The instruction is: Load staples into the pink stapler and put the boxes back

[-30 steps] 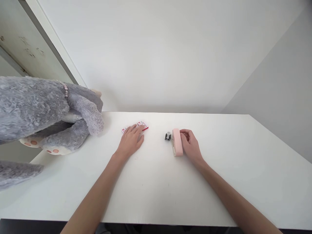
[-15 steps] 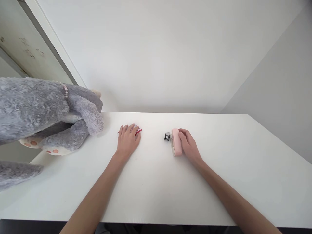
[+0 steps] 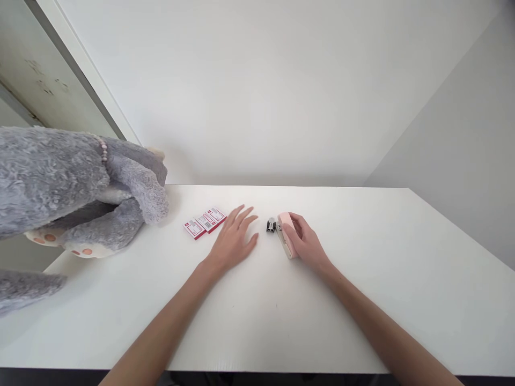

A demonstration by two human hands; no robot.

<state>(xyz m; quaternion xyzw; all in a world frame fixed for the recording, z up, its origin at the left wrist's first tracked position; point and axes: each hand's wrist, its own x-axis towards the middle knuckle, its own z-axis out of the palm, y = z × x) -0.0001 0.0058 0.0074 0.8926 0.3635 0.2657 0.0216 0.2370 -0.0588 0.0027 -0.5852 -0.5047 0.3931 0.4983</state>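
A pink stapler [image 3: 286, 238] lies on the white table [image 3: 362, 289], its metal end [image 3: 271, 225] pointing left. My right hand [image 3: 304, 244] is wrapped over the stapler's top and right side. My left hand [image 3: 234, 239] lies flat on the table with fingers spread, empty, between the stapler and two small red-and-white boxes [image 3: 204, 221]. The boxes lie side by side just left of my fingertips, not touched.
A large grey plush toy [image 3: 76, 187] with pink paw pads lies on the table's left end, partly over the edge. A white wall stands behind the table and a grey wall at the right. The table's near edge runs along the bottom.
My left hand slid the boxes leftward, let go of them and moved right toward the stapler. My right hand stayed on the stapler, which shifted slightly left.
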